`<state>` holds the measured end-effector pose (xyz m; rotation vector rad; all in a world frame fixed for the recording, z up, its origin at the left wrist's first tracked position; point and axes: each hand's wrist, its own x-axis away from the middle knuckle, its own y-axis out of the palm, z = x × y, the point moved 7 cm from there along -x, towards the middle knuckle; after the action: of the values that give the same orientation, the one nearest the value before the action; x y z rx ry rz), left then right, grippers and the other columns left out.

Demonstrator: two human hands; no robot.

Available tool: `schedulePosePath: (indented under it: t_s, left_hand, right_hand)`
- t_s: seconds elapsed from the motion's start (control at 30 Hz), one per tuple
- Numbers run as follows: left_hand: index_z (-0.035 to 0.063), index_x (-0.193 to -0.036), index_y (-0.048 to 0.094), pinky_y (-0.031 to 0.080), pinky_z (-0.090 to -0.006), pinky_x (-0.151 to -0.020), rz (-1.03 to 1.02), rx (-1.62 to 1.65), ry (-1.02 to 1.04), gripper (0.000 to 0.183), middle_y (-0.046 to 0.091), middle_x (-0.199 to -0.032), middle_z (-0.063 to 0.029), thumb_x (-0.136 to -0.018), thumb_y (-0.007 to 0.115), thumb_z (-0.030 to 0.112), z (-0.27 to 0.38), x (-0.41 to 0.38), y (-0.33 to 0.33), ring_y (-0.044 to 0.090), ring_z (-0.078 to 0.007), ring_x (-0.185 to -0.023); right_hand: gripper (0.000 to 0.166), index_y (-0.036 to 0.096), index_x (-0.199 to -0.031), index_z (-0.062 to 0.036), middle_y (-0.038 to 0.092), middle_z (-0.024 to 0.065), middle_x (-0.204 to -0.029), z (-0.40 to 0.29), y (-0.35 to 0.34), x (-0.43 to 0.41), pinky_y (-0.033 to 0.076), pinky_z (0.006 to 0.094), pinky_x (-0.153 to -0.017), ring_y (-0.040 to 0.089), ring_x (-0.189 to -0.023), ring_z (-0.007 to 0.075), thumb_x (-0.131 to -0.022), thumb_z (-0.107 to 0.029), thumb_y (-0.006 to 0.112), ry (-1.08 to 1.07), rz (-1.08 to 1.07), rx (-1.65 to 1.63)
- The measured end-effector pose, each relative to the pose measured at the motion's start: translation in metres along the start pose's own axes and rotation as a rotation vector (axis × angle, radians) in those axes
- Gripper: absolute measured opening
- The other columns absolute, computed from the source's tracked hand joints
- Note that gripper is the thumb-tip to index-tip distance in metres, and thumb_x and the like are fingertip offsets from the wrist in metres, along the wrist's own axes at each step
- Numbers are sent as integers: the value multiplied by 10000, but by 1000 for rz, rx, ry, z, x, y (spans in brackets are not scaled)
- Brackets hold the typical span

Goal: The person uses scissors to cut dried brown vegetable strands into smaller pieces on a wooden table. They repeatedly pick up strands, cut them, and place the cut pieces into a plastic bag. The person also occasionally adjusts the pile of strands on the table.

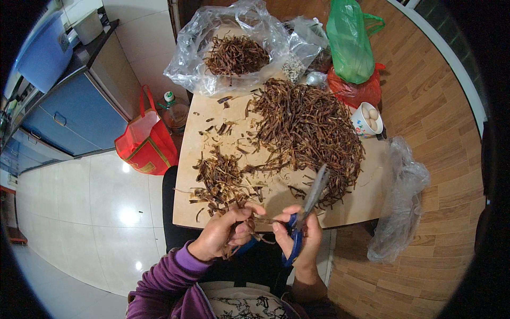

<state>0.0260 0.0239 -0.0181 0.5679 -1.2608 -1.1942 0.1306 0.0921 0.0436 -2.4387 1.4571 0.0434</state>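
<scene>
In my left hand [229, 231] are a few dried brown plant strands [251, 235], their ends hanging below the fingers. My right hand [303, 239] holds blue-handled scissors [314, 195], blades pointing up and away over the table. Its thumb and forefinger also pinch the end of a strand stretched between both hands. A large heap of dark dried strands [306, 123] covers the middle and right of the wooden tabletop [362, 199]. Just beyond my left hand lies a smaller pile of short, paler pieces [219, 179].
A clear plastic bag [183, 67] with more strands [237, 56] lies at the back. Green [350, 44] and red plastic bags [354, 89] stand behind a paper cup of eggs [367, 119]. Crumpled plastic [402, 199] hangs off the right edge. A red tote bag [147, 143] stands left.
</scene>
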Motion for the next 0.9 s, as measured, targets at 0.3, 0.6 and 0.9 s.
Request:
schedulePosePath:
  t_s: [0.3,0.6,0.9]
  left_hand:
    - [8,-887,504,196,-185,-384,219,-224,53,166,311,-530,38,-851,433,154,0,6,-5,245,-46,-424]
    - [43,-807,479,205,-187,-390,257,-104,93,151,329,-529,31,-811,456,193,9,16,0,237,-45,-429]
    - [29,-810,524,181,-179,-369,183,20,-70,231,317,-511,67,-855,460,246,-9,14,4,213,-33,-412]
  right_hand:
    - [295,467,-974,0,611,85,-797,3,-9,0,454,229,-644,576,-719,107,-726,5,627,74,41,-42]
    - [505,412,-1158,-10,476,54,-888,30,-8,26,399,242,-742,482,-840,131,-671,117,455,336,-279,-76]
    - [517,412,-1173,-24,506,84,-889,37,12,41,438,256,-697,513,-807,146,-675,85,500,291,-401,-85]
